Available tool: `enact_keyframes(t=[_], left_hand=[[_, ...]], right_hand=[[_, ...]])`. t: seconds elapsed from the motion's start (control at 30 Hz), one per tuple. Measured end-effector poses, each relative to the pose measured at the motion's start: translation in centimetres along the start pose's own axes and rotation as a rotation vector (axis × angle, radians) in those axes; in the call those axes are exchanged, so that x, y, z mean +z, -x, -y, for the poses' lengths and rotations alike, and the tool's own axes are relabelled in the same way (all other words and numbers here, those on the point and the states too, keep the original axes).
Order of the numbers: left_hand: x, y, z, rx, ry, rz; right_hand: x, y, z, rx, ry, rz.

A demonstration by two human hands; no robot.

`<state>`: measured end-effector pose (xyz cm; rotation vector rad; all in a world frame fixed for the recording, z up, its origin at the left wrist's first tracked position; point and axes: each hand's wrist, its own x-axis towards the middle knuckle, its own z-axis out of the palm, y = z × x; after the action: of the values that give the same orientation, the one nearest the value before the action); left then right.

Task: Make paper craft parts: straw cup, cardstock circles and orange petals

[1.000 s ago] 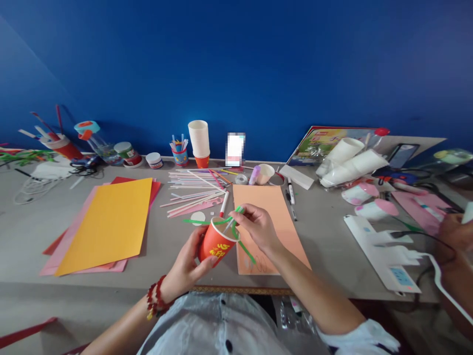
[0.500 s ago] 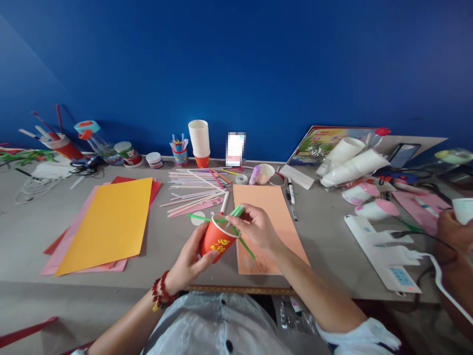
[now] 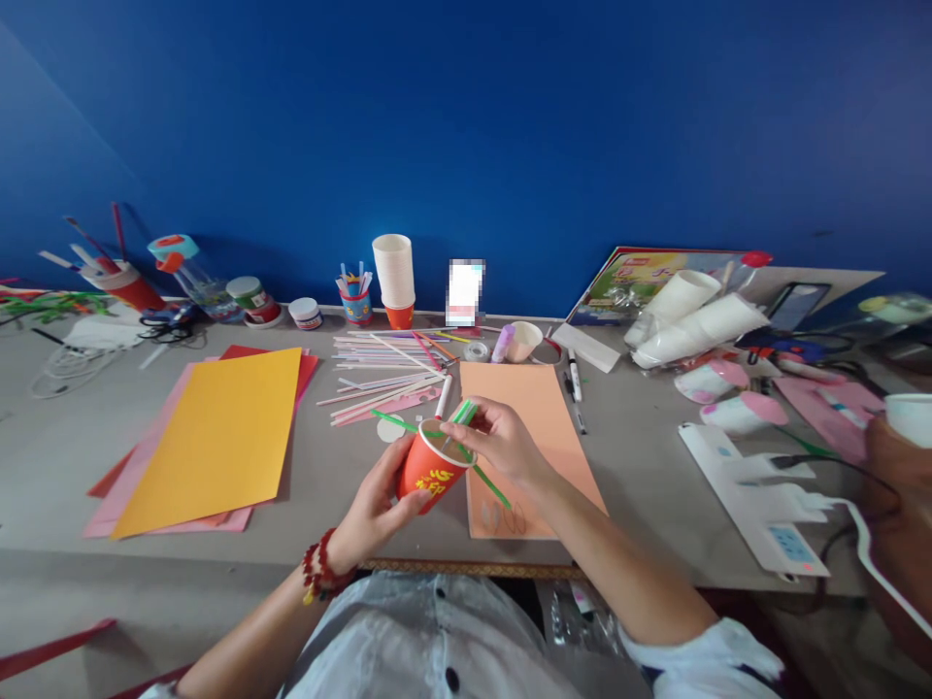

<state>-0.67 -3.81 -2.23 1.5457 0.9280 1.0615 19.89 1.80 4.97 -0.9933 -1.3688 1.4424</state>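
My left hand (image 3: 379, 505) is wrapped around a red paper cup (image 3: 431, 478) with yellow characters, its mouth tilted toward the right. At the rim, my right hand (image 3: 506, 442) pinches a small bundle of thin green and whitish strips (image 3: 467, 412); their exact kind is hard to make out. One green strand (image 3: 393, 420) sticks out to the left over the rim, and another (image 3: 492, 487) slants down to the right. Under my right forearm lies an orange sheet (image 3: 539, 408) with pencilled ovals near its front edge.
Coloured sheets (image 3: 218, 437) lie on the left. Behind the cup are scattered paper sticks (image 3: 385, 351), a white cup stack (image 3: 394, 272) and a phone-like bright screen (image 3: 464, 291). To the right are a power strip (image 3: 749, 500) and another person's hand (image 3: 888, 456) holding a white cup.
The cup has shifted slightly right in my left hand. The green strands have swung a little, the left one now angling upward. At far right, the other person's white cup has come further into view.
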Motion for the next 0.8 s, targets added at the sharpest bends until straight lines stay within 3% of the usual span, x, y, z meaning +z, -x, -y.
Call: enact_keyframes(t=[0.17,0.4,0.57,0.8], left_hand=[[0.1,-0.1,-0.1,-0.027,0.053,-0.056],[0.3,-0.1,0.0,-0.097,0.148,-0.047],[0.0,-0.2,0.1,-0.096,0.067,-0.041],[-0.7,0.7,0.4,-0.148,0.174,-0.035]], right_hand=[[0.7,0.0,0.4,0.028,-0.054,-0.073],[0.4,-0.2,-0.1,0.022,0.002,-0.012],[0.2,-0.4,-0.7,0.029,0.04,-0.002],[-1.8,-0.3,-0.2,-0.029,0.109,0.242]])
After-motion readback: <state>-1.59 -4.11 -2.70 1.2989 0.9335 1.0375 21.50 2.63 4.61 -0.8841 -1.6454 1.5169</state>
